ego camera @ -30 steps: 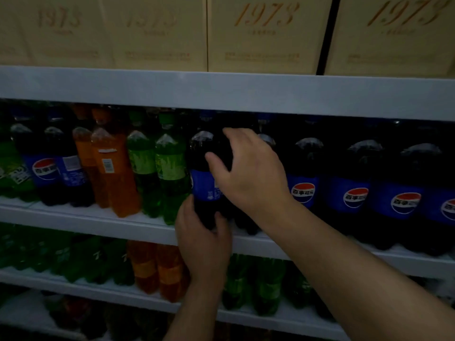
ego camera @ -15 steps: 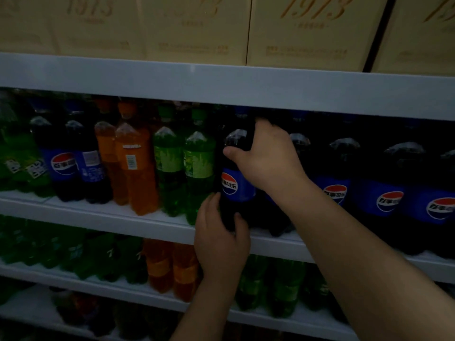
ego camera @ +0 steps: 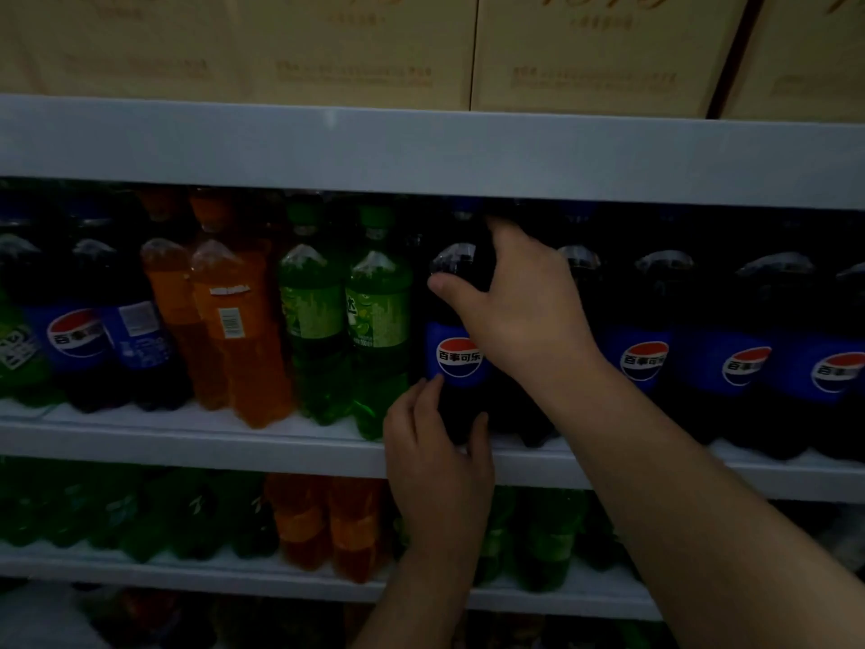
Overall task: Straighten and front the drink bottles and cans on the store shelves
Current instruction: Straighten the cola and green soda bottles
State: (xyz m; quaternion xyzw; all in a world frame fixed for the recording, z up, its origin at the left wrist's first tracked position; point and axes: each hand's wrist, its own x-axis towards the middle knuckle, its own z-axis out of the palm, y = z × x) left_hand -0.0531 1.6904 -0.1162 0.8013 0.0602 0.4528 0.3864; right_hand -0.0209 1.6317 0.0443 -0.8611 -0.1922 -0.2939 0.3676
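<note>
Right hand [ego camera: 519, 316] high on the cola bottle [ego camera: 456, 363]: thumb laid across the near side of its shoulder, fingers curled round behind the neck. Left hand [ego camera: 435, 442] low on the same bottle, thumb and fingers wrapped round its base, just above the edge of the middle shelf [ego camera: 187, 437]. Bottle upright at the front of that shelf, a little left of centre, blue label with the red, white and blue roundel facing out. Dark cola inside up to the shoulder, blue cap close under the upper shelf [ego camera: 421, 147].

Just left of it, two green bottles [ego camera: 379, 320], side by side, full of green drink, green caps on. Touching the held bottle or only beside it: cannot tell. Further left, two orange bottles [ego camera: 234, 320] full of orange drink, the nearer one turned barcode-side out. Left again, the left colas [ego camera: 79, 339], one with roundel out, the other showing its back print. At the far left edge, part of one more green bottle.

Right of the held bottle, the right colas [ego camera: 744, 363] in a row, dark drink up to the shoulders, roundels mostly facing out.

On top of the upper shelf, pale boxes [ego camera: 594, 53] with gold print, side by side.

On the lower shelf [ego camera: 187, 569], dim green bottles at left, two orange ones in the middle, more green at right behind the forearms. Labels there too dark to read.
</note>
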